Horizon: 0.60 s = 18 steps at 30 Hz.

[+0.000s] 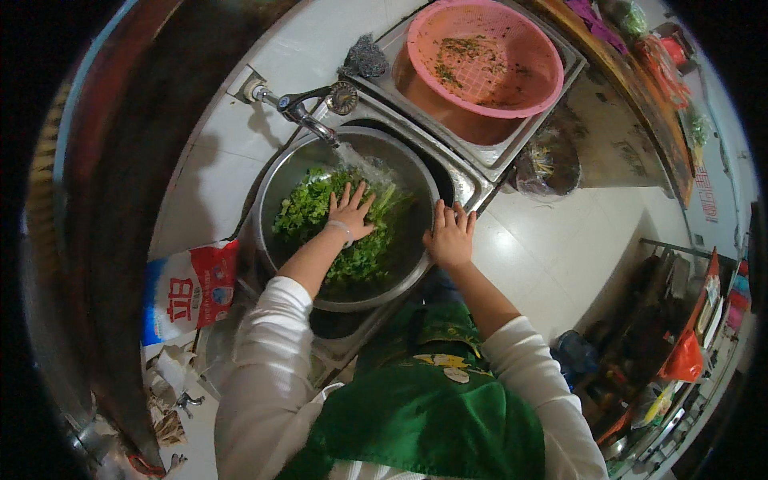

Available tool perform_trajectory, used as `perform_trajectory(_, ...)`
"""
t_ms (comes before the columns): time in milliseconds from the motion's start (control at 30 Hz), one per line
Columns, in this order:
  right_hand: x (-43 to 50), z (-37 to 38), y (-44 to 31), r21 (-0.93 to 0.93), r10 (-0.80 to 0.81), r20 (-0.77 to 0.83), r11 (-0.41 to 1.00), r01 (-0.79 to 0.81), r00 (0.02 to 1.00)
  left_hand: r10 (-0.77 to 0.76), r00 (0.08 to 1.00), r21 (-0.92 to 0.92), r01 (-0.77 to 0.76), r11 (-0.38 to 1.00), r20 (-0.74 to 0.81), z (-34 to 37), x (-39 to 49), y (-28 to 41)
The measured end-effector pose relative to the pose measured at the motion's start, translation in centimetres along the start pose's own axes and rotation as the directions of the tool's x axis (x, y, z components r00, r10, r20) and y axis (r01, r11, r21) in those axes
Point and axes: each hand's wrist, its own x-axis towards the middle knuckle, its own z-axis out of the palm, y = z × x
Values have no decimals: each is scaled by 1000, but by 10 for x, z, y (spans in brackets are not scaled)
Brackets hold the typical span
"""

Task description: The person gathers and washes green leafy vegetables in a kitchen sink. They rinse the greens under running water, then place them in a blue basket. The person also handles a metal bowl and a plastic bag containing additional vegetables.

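Leafy green herbs (306, 207) float in a large round metal basin (264, 246) set over a steel sink. My left hand (351, 215) lies spread on top of the herbs, palm down, with a pale bracelet at the wrist. A chrome faucet (312, 124) pours water into the basin just beyond my fingers. At the basin's right rim, my right hand (453, 234) rests with its fingers extended, touching the rim and the edge of the sink; whether its thumb grips the rim is unclear.
A pink plastic colander (420, 69) with leaf scraps stands over the adjoining sink. Steel wool (365, 57) lies by a round drain strainer (342, 98). A printed plastic bag (192, 288) is left of the basin. A container lined with clear plastic (543, 171) stands beyond the sink's right edge.
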Motion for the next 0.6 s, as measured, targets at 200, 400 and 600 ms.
perform_trajectory(200,0,-2,-2,18,9,-14,1000,-9,1000,-66,997,-2,66,998,26,13,8,-23)
perform_trajectory(400,-1,3,0,-8,6,-34,1000,-6,999,-214,976,105,210,972,31,9,13,-17)
perform_trajectory(600,-2,1,0,-19,30,-13,999,-30,999,-216,972,-158,229,961,93,2,24,-29)
